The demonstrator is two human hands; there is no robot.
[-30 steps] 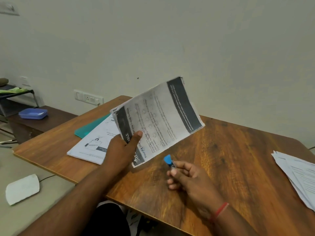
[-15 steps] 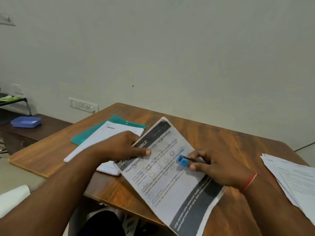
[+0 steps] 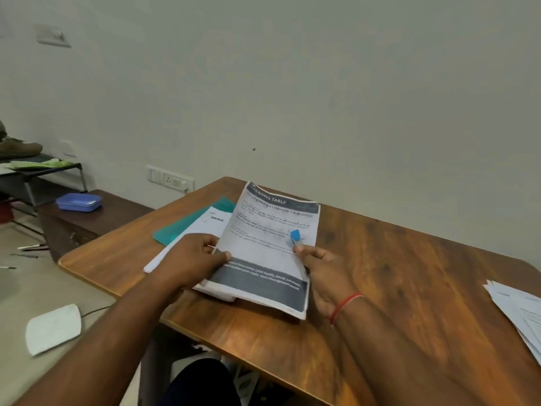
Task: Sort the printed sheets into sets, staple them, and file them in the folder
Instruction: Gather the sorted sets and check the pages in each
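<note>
Printed set now down flat on the counter, squared for stapling.

The grey-banded printed paper set [image 3: 269, 253], held up in the air a second ago and lying askew half a second ago, now rests header-away, partly on the white paper stack [image 3: 212, 225] that covers the teal plastic folder [image 3: 187, 228]. The left hand [image 3: 190, 259] pinches its left edge with fingers [image 3: 205, 244] curled and thumb on top. The right hand [image 3: 325, 271] grips a small blue-tipped tool [image 3: 295, 235] over the page; whether it is the stapler cannot be told. Judgement: alignment done, filing pending. The set's near corner sits close to the brown wooden counter [image 3: 409, 273] front edge. Bare wood lies rightward before the loose white sheets [image 3: 515, 312].
</note>
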